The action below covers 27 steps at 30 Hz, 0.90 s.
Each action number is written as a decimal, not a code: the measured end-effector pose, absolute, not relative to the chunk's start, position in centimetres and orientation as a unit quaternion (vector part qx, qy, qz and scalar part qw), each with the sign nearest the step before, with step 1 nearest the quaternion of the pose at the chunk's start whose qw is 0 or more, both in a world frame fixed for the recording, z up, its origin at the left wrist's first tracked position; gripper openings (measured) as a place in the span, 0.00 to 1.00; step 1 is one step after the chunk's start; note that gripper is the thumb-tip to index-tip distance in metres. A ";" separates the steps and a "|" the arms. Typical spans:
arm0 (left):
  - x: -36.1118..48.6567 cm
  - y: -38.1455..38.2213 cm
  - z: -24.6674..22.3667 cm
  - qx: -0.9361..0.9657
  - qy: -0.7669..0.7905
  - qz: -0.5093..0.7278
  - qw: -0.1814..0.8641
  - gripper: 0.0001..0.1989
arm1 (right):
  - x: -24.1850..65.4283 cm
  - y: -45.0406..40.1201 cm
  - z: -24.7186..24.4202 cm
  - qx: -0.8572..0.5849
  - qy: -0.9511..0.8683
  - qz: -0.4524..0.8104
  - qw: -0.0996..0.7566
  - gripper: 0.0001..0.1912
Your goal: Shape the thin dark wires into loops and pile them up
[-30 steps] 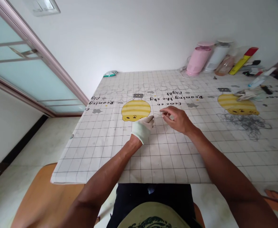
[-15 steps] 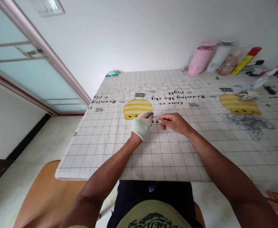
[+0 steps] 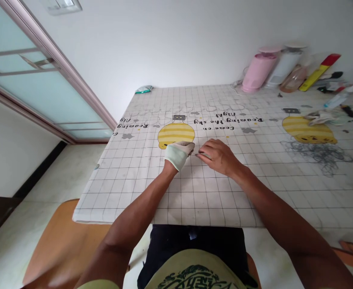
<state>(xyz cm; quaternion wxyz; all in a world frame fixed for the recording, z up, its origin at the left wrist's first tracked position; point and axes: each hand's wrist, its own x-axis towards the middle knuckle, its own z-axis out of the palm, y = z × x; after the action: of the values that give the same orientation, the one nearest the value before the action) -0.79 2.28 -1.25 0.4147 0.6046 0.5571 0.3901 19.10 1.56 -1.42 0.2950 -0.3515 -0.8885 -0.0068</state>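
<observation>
My left hand (image 3: 179,153), in a pale glove, is closed with its fingertips pinched together over the table. Close to its right, my bare right hand (image 3: 217,155) has thumb and fingers pinched, a small gap between the two hands. Whatever they grip is too thin and small to make out. Both are just above the checked tablecloth (image 3: 212,192), beside a printed yellow striped balloon. Over to the right lies a loose tangle of dark thread or wire (image 3: 322,154).
A glove (image 3: 327,117) lies at the right behind the tangle. Along the wall stand a pink cylinder (image 3: 259,72), a white cylinder (image 3: 284,68), a clear bottle (image 3: 295,78) and a yellow-red box (image 3: 319,74). A green-white packet (image 3: 144,89) sits at the back left corner. A wooden chair (image 3: 58,245) stands left.
My right hand has turned slightly, its fingers more bunched over the thumb. The left hand has shifted a little to the left. The camera view has moved slightly.
</observation>
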 end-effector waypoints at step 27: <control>0.8 1.5 -1.2 0.557 0.538 0.401 0.489 0.14 | 18.7 0.8 -2.8 -0.385 -0.880 0.009 0.277 0.27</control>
<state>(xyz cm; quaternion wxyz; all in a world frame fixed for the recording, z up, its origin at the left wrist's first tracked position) 0.78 1.52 -1.16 0.4886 0.5571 0.5383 0.4015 18.66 0.76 -2.83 0.2768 -0.3851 -0.8803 0.0087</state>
